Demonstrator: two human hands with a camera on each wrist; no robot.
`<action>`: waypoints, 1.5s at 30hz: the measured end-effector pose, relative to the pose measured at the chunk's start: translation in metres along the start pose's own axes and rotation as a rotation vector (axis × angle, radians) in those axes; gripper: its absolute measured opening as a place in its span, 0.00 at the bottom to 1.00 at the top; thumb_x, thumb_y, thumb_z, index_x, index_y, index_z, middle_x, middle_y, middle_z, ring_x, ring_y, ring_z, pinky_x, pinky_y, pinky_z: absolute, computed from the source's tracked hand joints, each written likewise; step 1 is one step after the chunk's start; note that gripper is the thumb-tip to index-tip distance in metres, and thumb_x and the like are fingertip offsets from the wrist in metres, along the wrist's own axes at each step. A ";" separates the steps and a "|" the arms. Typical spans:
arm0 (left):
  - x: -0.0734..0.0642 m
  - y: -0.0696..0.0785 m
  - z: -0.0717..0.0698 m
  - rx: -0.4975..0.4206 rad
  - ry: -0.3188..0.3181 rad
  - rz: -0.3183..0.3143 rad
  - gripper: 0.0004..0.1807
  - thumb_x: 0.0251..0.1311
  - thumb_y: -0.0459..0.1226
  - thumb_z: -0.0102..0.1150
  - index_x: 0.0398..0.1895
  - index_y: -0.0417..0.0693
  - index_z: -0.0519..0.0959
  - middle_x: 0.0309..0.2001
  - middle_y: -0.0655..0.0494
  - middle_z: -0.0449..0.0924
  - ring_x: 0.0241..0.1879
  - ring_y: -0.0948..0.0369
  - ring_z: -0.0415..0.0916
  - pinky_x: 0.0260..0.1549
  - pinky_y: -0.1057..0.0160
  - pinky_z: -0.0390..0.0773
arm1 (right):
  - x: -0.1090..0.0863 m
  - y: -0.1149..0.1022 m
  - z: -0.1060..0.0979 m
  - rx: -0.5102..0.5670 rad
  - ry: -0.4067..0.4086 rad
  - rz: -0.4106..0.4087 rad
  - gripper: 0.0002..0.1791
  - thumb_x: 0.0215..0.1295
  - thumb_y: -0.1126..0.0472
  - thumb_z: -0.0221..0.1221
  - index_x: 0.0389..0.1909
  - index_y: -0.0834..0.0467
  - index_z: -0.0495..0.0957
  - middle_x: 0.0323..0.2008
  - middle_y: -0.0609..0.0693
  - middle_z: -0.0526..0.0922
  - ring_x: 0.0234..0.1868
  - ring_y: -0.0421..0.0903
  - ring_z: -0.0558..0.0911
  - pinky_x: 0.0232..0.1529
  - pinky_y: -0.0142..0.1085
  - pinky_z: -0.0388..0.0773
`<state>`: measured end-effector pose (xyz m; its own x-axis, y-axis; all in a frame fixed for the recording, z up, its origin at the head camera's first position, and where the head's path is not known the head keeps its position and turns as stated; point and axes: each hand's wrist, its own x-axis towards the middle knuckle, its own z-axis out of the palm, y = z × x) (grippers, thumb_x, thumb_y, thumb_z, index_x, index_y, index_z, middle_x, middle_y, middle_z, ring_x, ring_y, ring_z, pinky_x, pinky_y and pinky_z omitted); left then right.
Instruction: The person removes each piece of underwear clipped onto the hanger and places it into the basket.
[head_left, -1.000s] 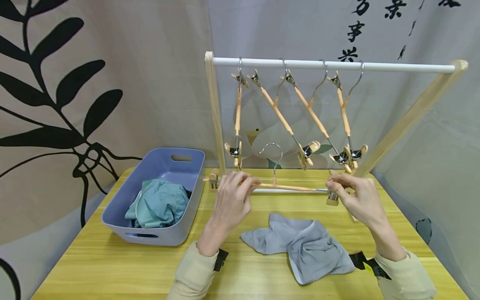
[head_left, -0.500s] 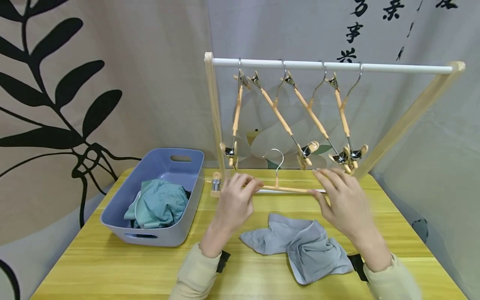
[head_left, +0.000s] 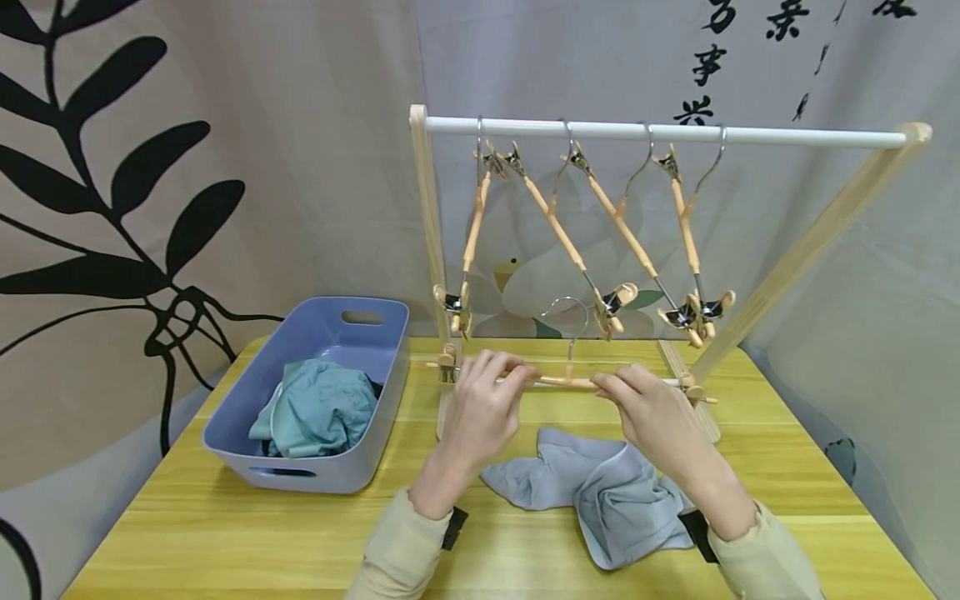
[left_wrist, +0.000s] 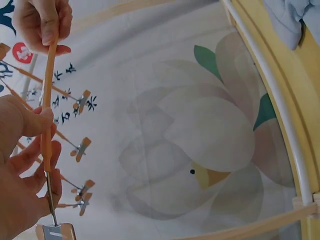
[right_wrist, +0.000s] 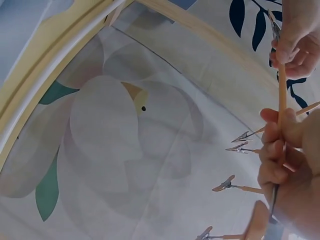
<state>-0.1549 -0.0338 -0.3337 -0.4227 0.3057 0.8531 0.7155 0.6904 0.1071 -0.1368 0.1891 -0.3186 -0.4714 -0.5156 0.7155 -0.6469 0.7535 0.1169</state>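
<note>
Both hands hold a wooden clip hanger (head_left: 567, 382) level above the table, its metal hook (head_left: 577, 321) pointing up. The left hand (head_left: 487, 408) pinches the bar left of the hook; in the left wrist view its thumb and fingers wrap the wood, with a clip (left_wrist: 56, 232) below. Right of the hook, the right hand (head_left: 652, 412) pinches the same bar, and the right wrist view shows its fingers curled round it. Below the hands a crumpled grey-blue cloth garment (head_left: 600, 492) lies on the table.
Behind the hands stands a rack with a white rail (head_left: 660, 131) and wooden posts. Several clip hangers (head_left: 551, 215) hang from it. To the left, a blue plastic basket (head_left: 367, 450) holds a teal garment (head_left: 322, 408). The wooden table (head_left: 262, 542) lies beneath everything.
The right hand has left the hanger's right-end clip and now grips the bar nearer the hook. The hanger and left hand have shifted slightly right. The leftmost hanging hanger has swung.
</note>
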 end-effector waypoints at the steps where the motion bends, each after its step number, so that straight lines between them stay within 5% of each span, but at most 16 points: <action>1: 0.000 0.001 0.000 0.000 0.006 0.006 0.05 0.54 0.31 0.63 0.33 0.49 0.83 0.37 0.56 0.81 0.38 0.58 0.75 0.39 0.62 0.74 | 0.000 0.000 0.000 -0.004 -0.007 0.007 0.29 0.75 0.50 0.32 0.36 0.60 0.81 0.24 0.47 0.75 0.21 0.40 0.69 0.16 0.28 0.67; 7: 0.000 0.010 0.004 -0.014 0.035 0.091 0.06 0.56 0.32 0.61 0.37 0.47 0.82 0.41 0.53 0.79 0.43 0.57 0.75 0.43 0.63 0.76 | -0.003 0.006 -0.003 -0.031 -0.016 0.047 0.19 0.74 0.55 0.44 0.35 0.60 0.81 0.23 0.48 0.73 0.19 0.41 0.71 0.15 0.30 0.69; 11: -0.005 0.021 0.013 -0.034 -0.063 0.125 0.08 0.56 0.33 0.62 0.39 0.48 0.81 0.41 0.55 0.79 0.42 0.60 0.75 0.42 0.68 0.77 | -0.005 0.011 -0.003 -0.046 -0.003 0.062 0.18 0.73 0.56 0.46 0.33 0.61 0.81 0.22 0.49 0.73 0.20 0.43 0.73 0.16 0.33 0.70; 15: -0.014 0.037 0.031 -0.039 -0.342 0.054 0.13 0.58 0.38 0.63 0.47 0.51 0.78 0.45 0.56 0.78 0.45 0.61 0.75 0.41 0.69 0.77 | -0.007 0.014 -0.003 -0.051 0.000 0.070 0.28 0.76 0.51 0.36 0.35 0.63 0.81 0.22 0.49 0.74 0.21 0.44 0.74 0.17 0.34 0.71; 19: -0.027 0.055 0.059 -0.036 -0.685 -0.035 0.24 0.61 0.50 0.59 0.58 0.53 0.71 0.54 0.52 0.74 0.51 0.57 0.75 0.43 0.65 0.79 | -0.009 0.016 -0.003 -0.035 0.006 0.067 0.23 0.75 0.55 0.41 0.35 0.63 0.81 0.23 0.50 0.75 0.22 0.45 0.74 0.17 0.33 0.70; 23: -0.041 0.072 0.087 -0.021 -1.000 -0.144 0.37 0.56 0.60 0.57 0.68 0.64 0.62 0.64 0.50 0.66 0.61 0.48 0.68 0.46 0.52 0.80 | -0.009 0.016 -0.004 -0.034 0.011 0.064 0.29 0.75 0.50 0.34 0.35 0.63 0.81 0.22 0.49 0.75 0.23 0.45 0.75 0.18 0.34 0.71; 27: -0.050 0.081 0.105 0.033 -1.176 -0.254 0.44 0.47 0.62 0.64 0.69 0.78 0.57 0.66 0.53 0.61 0.67 0.43 0.60 0.47 0.36 0.75 | -0.009 0.016 -0.005 -0.026 0.010 0.064 0.08 0.67 0.63 0.55 0.35 0.63 0.81 0.23 0.49 0.76 0.25 0.46 0.77 0.20 0.36 0.73; 30: -0.051 0.084 0.111 0.091 -1.210 -0.274 0.44 0.44 0.58 0.69 0.68 0.80 0.59 0.64 0.53 0.64 0.65 0.43 0.62 0.45 0.35 0.75 | -0.009 0.016 -0.006 -0.021 0.008 0.067 0.11 0.48 0.73 0.65 0.35 0.63 0.82 0.25 0.50 0.78 0.26 0.46 0.78 0.21 0.36 0.75; 34: -0.051 0.083 0.114 0.216 -1.200 -0.195 0.40 0.48 0.51 0.70 0.64 0.81 0.62 0.57 0.55 0.72 0.55 0.50 0.72 0.33 0.52 0.82 | -0.009 0.016 -0.007 -0.019 0.009 0.075 0.10 0.49 0.74 0.64 0.35 0.63 0.82 0.25 0.50 0.78 0.26 0.46 0.78 0.21 0.36 0.75; 38: -0.051 0.077 0.111 0.299 -1.157 -0.089 0.34 0.57 0.43 0.64 0.64 0.81 0.63 0.48 0.57 0.77 0.38 0.58 0.76 0.20 0.66 0.77 | -0.010 0.016 -0.008 -0.019 0.008 0.081 0.06 0.55 0.72 0.63 0.35 0.63 0.82 0.24 0.50 0.78 0.27 0.45 0.78 0.22 0.36 0.75; 45: -0.055 0.060 0.106 0.146 -1.116 -0.084 0.28 0.62 0.32 0.57 0.61 0.70 0.70 0.40 0.57 0.82 0.38 0.62 0.78 0.32 0.68 0.78 | -0.011 0.017 -0.008 -0.020 0.012 0.084 0.05 0.56 0.70 0.63 0.34 0.63 0.82 0.24 0.50 0.78 0.26 0.45 0.77 0.21 0.35 0.75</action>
<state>-0.1474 0.0601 -0.4284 -0.7793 0.6193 -0.0953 0.6206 0.7839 0.0196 -0.1380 0.2107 -0.3186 -0.5162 -0.4460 0.7312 -0.5933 0.8019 0.0703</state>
